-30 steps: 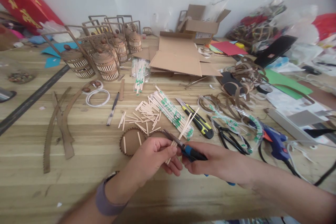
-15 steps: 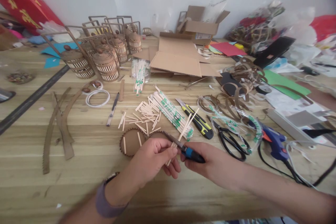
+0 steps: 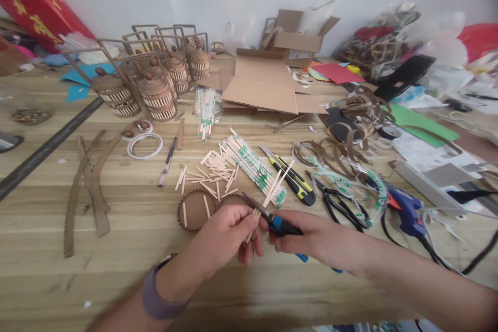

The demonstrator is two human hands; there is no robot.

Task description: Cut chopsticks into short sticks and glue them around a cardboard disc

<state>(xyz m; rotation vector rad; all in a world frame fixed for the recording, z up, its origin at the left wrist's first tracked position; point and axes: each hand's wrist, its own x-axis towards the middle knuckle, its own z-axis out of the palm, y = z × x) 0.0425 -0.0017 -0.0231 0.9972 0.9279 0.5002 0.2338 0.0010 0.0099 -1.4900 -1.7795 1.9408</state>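
My left hand (image 3: pixel 233 231) pinches a pair of thin wooden chopsticks (image 3: pixel 277 187) between thumb and fingers; they slant up to the right. My right hand (image 3: pixel 311 233) is closed around needle-nose pliers (image 3: pixel 278 223) with black-and-blue handles, whose dark jaws cross the chopsticks just above my left fingers. The lower handle shows beneath my right hand, spread from the upper one. Just beyond my left hand lies a round brown cardboard disc (image 3: pixel 196 212) with a notched rim and two short sticks on it; my hand partly covers a second disc (image 3: pixel 232 199).
Short cut sticks (image 3: pixel 218 166) lie in a pile beside wrapped chopsticks (image 3: pixel 252 166). A yellow-black utility knife (image 3: pixel 293 179), black scissors (image 3: pixel 342 205) and a blue glue gun (image 3: pixel 410 212) lie to the right. Small lantern-like baskets (image 3: pixel 155 96) and flattened cardboard (image 3: pixel 260 85) stand farther back.
The pliers' lower blue handle has come into view below my right hand as the handles spread apart. Both hands stay in nearly the same place.
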